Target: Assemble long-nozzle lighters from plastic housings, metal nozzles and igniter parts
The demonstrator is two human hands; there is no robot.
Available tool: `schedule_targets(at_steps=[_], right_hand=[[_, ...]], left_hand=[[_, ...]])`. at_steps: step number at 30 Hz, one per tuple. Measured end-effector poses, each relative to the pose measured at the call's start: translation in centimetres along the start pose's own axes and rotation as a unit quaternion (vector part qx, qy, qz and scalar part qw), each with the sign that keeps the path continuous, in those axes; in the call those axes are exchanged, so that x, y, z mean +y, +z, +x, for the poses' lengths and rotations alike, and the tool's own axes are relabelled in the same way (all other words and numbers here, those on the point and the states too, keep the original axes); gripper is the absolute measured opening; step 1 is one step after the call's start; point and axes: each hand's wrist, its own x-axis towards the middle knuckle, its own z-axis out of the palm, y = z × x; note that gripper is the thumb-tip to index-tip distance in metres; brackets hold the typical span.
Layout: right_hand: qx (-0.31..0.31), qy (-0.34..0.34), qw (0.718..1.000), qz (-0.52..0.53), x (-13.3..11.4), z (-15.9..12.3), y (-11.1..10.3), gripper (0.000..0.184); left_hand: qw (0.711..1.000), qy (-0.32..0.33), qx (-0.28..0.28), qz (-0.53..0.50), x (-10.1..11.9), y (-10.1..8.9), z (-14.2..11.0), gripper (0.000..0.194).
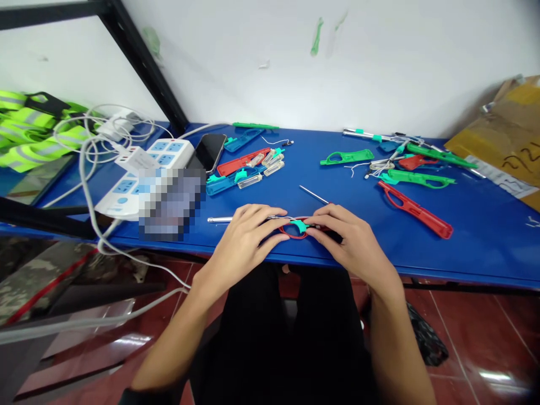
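My left hand (248, 239) and my right hand (352, 239) meet at the table's front edge over a red lighter casing (298, 237). It looks like half of a long-necked lighter. A teal trigger (300, 226) sits in its looped part, between my fingertips. Left fingers curl on the left side of the casing, beside a silver metal tube (219, 220) that sticks out leftward. Right fingers pinch near the trigger and cover the casing's right end. Just beyond the right hand lies a thin metal rod (313, 194), perhaps a screwdriver shaft.
Lighter parts lie in two groups: clear fuel tanks (250, 181) with blue and red casings at left, green casings (422, 179) and a red casing (415, 210) at right. A power strip (169, 152), phone (211, 151) and cables crowd the left; a cardboard box (502, 140) stands right.
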Motion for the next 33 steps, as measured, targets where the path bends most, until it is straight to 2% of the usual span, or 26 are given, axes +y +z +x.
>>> schedule_targets(at_steps=[6,11,17,25,33], right_hand=[[-0.001,-0.011,1.000,-0.004,-0.1,-0.1,-0.1,0.019],[0.002,-0.013,1.000,-0.014,-0.1,-0.2,0.0,0.020],[0.000,-0.003,1.000,-0.021,-0.3,-0.5,0.1,0.016],[-0.029,0.017,0.999,-0.043,-1.0,-0.8,-0.5,0.020],[-0.006,0.024,0.998,-0.057,-1.1,-0.6,-0.4,0.020]], left_hand=[[0.999,0.026,0.024,0.014,0.0,0.2,-0.1,0.023],[0.999,0.030,0.021,0.036,0.3,0.2,-0.2,0.024],[1.000,0.012,0.010,0.027,0.4,0.0,-0.6,0.028],[1.000,-0.017,0.006,0.007,1.0,-0.3,-0.4,0.024],[0.998,-0.043,-0.032,-0.011,1.1,-0.8,-0.9,0.024]])
